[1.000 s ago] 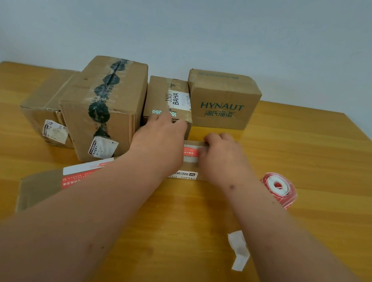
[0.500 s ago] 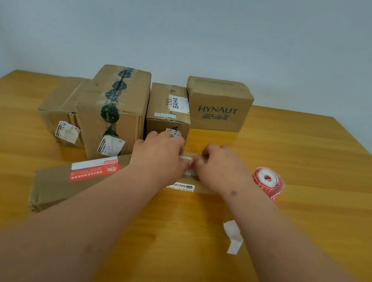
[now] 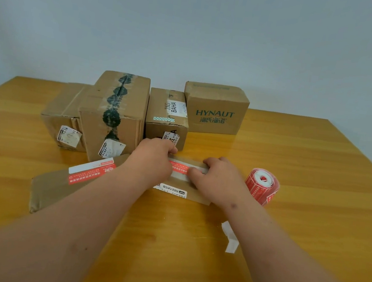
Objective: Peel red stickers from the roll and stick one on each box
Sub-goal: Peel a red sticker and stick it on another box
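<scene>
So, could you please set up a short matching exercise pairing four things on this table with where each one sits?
Things:
1. sticker roll
2. HYNAUT box
3. white backing strip
4. flat parcel

Places:
A. back row, far right
B. near edge, beside the right forearm
C. under the left forearm
D. right of the right hand

Pairs: 1-D, 2-A, 3-B, 4-C

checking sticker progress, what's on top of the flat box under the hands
A red sticker lies across the flat box, pressed by the left hand and right hand. A white label sits nearer. The hands cover the sticker's ends.
</scene>
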`<move>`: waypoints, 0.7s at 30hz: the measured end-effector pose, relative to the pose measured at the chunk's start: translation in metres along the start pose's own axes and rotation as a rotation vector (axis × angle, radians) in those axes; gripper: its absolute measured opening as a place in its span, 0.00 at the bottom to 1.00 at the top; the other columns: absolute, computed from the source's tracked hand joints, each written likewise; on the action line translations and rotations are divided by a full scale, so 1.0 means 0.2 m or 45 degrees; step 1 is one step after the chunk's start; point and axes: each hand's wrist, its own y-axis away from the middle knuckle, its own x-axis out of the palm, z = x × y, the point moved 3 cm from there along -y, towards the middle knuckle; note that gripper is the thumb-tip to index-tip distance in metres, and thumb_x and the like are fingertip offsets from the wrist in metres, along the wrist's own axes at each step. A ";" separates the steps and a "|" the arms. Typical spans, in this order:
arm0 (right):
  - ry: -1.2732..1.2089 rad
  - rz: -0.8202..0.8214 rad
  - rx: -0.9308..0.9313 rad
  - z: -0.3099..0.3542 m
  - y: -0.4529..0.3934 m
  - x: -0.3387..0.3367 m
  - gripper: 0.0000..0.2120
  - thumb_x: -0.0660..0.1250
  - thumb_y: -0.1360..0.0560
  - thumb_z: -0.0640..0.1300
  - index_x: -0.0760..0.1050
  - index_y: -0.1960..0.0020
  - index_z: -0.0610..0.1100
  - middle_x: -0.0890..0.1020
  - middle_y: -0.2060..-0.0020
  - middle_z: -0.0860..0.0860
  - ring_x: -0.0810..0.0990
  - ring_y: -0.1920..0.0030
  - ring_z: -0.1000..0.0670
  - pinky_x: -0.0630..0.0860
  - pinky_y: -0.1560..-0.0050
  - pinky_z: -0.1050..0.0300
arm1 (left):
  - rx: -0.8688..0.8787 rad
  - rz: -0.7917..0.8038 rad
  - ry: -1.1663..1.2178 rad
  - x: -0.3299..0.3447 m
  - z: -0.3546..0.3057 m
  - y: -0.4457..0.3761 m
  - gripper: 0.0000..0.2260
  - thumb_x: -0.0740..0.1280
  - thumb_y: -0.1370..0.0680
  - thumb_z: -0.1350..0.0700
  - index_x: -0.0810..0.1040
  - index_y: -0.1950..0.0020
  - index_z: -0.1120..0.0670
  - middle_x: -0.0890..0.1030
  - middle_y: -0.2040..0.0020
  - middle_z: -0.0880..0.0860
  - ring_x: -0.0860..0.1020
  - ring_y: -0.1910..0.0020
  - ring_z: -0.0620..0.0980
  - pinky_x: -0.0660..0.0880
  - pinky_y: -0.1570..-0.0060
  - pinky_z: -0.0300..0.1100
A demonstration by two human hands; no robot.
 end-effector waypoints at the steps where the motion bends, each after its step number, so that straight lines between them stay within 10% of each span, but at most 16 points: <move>1: -0.017 0.002 -0.002 0.00 0.00 0.00 0.22 0.60 0.26 0.57 0.74 0.39 0.45 0.74 0.45 0.46 0.73 0.48 0.46 0.70 0.51 0.55 | 0.004 0.013 -0.022 0.00 0.00 0.00 0.22 0.63 0.23 0.64 0.74 0.33 0.46 0.75 0.35 0.52 0.73 0.37 0.53 0.75 0.40 0.50; 12: -0.126 0.106 -0.023 0.00 -0.01 0.00 0.24 0.62 0.25 0.51 0.69 0.30 0.47 0.74 0.37 0.46 0.73 0.40 0.45 0.71 0.44 0.56 | 0.059 -0.044 0.022 0.00 0.04 0.01 0.13 0.64 0.20 0.56 0.77 0.36 0.46 0.77 0.37 0.49 0.73 0.49 0.44 0.72 0.54 0.35; 21: -0.201 0.020 -0.014 0.01 -0.03 -0.01 0.16 0.60 0.22 0.51 0.74 0.37 0.48 0.79 0.42 0.46 0.76 0.47 0.47 0.72 0.52 0.57 | 0.019 -0.082 0.010 0.01 0.03 0.01 0.12 0.66 0.21 0.50 0.78 0.38 0.46 0.77 0.41 0.50 0.71 0.37 0.51 0.73 0.38 0.52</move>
